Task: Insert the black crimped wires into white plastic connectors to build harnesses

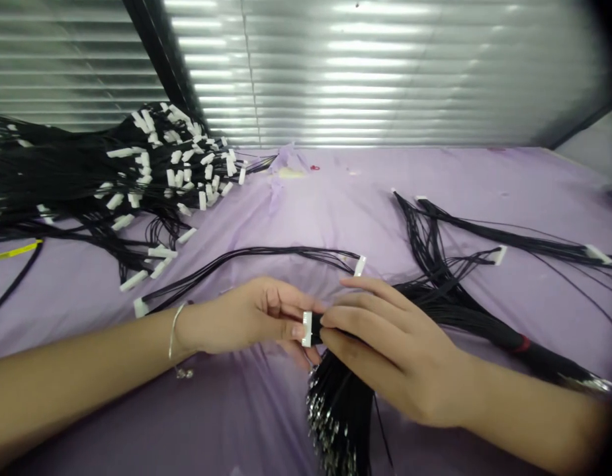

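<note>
A small white connector [307, 329] with black wires running out of its right side is pinched by my left hand [259, 317], thumb on its near face. My right hand [399, 350] has its fingers closed round the black wires just right of that connector. Below my right hand hangs a thick bundle of black wires [343, 403] with shiny metal terminals at the ends. Behind both hands lies a black wire harness [266, 251] with a white connector at each end. The fingertips of my right hand partly hide the wires they hold.
At the left is a large heap of black harnesses [87, 165] with many white connectors. To the right, a wire bundle tied with a red band [523, 344] lies near loose harnesses [514, 238]. A purple cloth [325, 205] covers the table, with blinds [360, 66] behind.
</note>
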### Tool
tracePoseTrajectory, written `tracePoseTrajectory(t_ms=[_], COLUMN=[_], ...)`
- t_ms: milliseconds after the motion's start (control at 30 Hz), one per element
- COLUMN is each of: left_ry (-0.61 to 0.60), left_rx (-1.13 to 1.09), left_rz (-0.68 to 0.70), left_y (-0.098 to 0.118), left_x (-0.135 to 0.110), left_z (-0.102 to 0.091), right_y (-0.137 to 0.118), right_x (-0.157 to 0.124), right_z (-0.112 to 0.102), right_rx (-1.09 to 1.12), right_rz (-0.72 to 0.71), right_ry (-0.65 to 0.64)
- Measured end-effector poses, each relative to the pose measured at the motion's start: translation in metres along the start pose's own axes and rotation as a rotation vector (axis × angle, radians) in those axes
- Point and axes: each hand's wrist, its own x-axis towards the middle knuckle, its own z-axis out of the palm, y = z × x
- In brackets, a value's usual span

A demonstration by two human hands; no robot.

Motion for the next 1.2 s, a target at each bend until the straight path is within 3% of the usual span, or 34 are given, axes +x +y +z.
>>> tracePoseTrajectory(t_ms=[400, 700, 900, 1200], left_ry=[0.006, 0.004, 0.030, 0.054], left_rx=[0.008, -0.050, -0.024, -0.073], left_rz=[-0.004, 0.018, 0.045, 0.000], left_y=[0.002, 0.001, 0.003, 0.003], left_x=[0.002, 0.001, -0.001, -0.005], left_z=[0.001, -0.001, 0.001, 0.002], right_y=[0.003, 0.005, 0.007, 0.008], right_x=[-0.006, -0.002, -0.001, 0.001], right_z=[0.006, 0.003, 0.007, -0.002], right_rx=[-0.071, 0.038, -0.072, -0.201], right_rz=[-0.108, -0.082, -0.164, -0.253], right_ry=[0.115, 0.133, 0.162, 0.034])
